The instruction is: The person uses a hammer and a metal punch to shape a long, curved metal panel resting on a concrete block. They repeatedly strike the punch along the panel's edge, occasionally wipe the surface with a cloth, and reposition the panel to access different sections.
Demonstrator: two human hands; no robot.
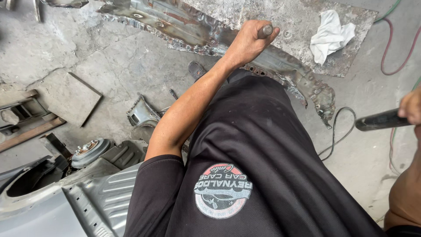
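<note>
My left hand (250, 41) is stretched forward and shut around a short round metal rod (265, 30), its end poking out above the fist. The fist sits over a long, rusty, burnt-edged strip of car body metal (175, 24) lying on the concrete floor. At the right edge my right hand (411, 106) grips a dark cylindrical handle (379, 120) that points left; its working end is out of view. My black shirt (263, 166) fills the lower middle and hides the floor below it.
A white rag (331, 35) lies on a flat worn sheet (302, 15) behind the strip. Red and green hoses (388, 48) and a black cable (340, 131) trail at right. Grey car body panels (101, 197), a square plate (66, 96) and a sandal (197, 69) lie at left.
</note>
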